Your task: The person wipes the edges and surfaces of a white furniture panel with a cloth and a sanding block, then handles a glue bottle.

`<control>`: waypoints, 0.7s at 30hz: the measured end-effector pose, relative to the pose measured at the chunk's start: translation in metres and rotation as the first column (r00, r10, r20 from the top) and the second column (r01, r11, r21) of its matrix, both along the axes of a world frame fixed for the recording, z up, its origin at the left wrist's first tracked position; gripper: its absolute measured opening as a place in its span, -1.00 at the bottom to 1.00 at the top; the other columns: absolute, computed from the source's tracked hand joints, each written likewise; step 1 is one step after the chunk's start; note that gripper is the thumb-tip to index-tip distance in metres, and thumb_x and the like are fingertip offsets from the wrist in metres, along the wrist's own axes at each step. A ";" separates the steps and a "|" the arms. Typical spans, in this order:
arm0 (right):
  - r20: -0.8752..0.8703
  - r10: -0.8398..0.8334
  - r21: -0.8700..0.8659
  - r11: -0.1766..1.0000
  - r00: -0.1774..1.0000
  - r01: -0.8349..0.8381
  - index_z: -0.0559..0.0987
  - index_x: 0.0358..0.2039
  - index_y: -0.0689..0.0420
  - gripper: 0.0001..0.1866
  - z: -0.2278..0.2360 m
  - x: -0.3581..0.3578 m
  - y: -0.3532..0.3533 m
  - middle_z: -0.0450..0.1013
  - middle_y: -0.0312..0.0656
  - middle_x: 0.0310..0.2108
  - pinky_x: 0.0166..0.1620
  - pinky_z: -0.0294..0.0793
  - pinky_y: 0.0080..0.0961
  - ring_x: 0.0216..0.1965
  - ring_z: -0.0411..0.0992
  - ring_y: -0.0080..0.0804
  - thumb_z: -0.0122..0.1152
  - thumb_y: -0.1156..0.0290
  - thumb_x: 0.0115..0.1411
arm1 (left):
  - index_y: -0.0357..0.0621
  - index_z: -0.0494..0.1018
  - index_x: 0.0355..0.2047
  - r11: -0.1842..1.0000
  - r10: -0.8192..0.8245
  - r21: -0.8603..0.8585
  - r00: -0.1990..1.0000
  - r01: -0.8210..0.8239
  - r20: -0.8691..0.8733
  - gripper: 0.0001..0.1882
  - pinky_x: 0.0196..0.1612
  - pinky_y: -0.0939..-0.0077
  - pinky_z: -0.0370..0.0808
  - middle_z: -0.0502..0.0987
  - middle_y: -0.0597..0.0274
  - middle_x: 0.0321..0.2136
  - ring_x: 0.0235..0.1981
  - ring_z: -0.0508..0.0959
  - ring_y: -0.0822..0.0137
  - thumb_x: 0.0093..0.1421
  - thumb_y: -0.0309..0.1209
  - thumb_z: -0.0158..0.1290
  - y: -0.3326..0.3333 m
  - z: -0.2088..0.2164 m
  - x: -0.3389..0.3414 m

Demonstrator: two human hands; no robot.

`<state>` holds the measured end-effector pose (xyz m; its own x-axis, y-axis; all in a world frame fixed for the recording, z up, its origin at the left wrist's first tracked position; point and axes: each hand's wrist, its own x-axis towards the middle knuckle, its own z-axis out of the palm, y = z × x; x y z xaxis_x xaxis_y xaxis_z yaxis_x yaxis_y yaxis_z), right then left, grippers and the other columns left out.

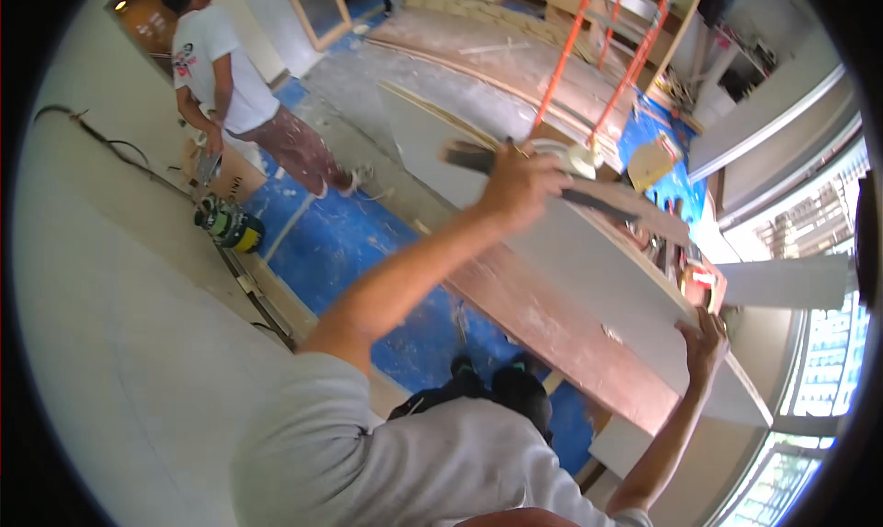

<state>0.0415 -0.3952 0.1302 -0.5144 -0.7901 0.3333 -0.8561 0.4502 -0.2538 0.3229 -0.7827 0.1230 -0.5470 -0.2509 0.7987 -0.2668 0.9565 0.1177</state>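
Observation:
My left hand (522, 192) is raised above a large pale panel (589, 283). Its fingers are closed around a long, flat, dark-and-tan strip (635, 210), blurred, which sticks out on both sides of the hand. Farther right, my right hand (705, 345) is closed on the panel's long upper edge. On my side of the panel runs a reddish-brown board (561, 329).
A person (230, 76) in a white shirt stands at the far left near a green-and-black canister (228, 223). Blue sheeting (340, 297) covers floor beneath me. An orange stepladder (563, 58) rises beyond the panel; windows (823, 361) line the right.

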 end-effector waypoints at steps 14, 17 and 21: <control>0.005 -0.021 -0.068 0.997 1.000 0.022 0.70 -0.12 0.17 -0.45 0.003 0.007 -0.009 0.61 -0.11 -0.29 -0.15 0.49 -0.21 -0.26 0.56 -0.08 0.63 0.20 -0.12 | 0.11 0.75 -0.33 0.998 -0.069 0.000 0.995 0.070 -0.075 -0.80 -0.31 0.21 0.48 0.71 0.28 -0.36 -0.39 0.63 0.13 0.14 -0.40 0.13 0.003 -0.011 -0.003; -0.006 -0.019 -0.053 0.998 1.000 0.018 0.70 -0.12 0.18 -0.45 -0.001 0.006 -0.001 0.61 -0.10 -0.30 -0.16 0.50 -0.20 -0.27 0.56 -0.10 0.64 0.22 -0.13 | 0.12 0.75 -0.31 0.995 -0.079 -0.069 0.995 0.075 -0.055 -0.76 -0.26 0.17 0.48 0.72 0.34 -0.32 -0.37 0.62 0.16 0.12 -0.49 0.13 0.005 0.004 0.003; 0.001 -0.009 -0.057 0.998 1.000 0.009 0.70 -0.11 0.18 -0.44 0.000 0.004 -0.006 0.61 -0.10 -0.32 -0.17 0.51 -0.21 -0.28 0.55 -0.12 0.65 0.21 -0.13 | 0.05 0.76 -0.31 0.950 0.242 0.193 0.970 -0.244 0.035 -0.80 -0.09 0.14 0.54 0.71 0.16 -0.35 -0.28 0.67 0.05 0.17 -0.39 0.13 -0.202 -0.009 0.114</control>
